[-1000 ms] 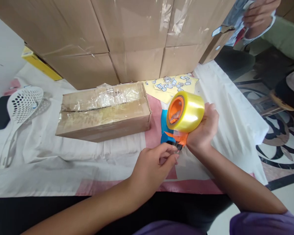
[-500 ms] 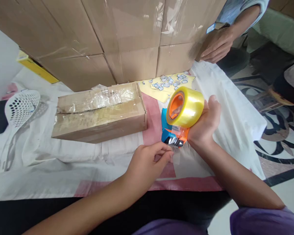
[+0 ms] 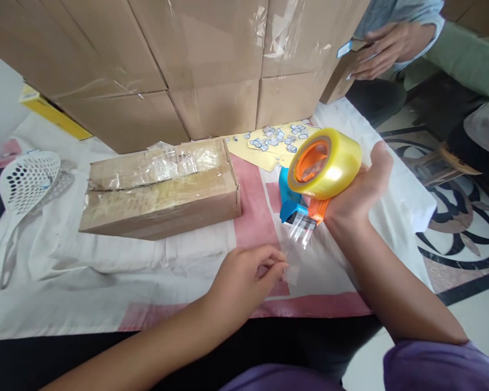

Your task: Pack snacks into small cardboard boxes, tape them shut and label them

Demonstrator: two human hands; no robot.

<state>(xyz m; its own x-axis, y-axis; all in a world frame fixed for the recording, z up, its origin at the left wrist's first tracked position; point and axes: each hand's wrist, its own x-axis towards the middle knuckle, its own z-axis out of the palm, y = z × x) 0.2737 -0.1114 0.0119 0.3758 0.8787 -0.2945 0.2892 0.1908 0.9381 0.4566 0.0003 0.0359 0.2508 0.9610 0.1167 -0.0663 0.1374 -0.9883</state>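
- At centre right of the frame we held the tape dispenser [image 3: 309,190] in our right hand [image 3: 358,198], fingers wrapped under its yellow roll.
- A clear strip of tape [image 3: 295,244] ran down-left from it to our left hand [image 3: 244,277], pinched shut on the strip's end (the end itself was hard to see).
- The small box [image 3: 158,190] lay left of centre.
- Another person's hand [image 3: 385,46] was at upper right.

Head-worn view, down, close over hands
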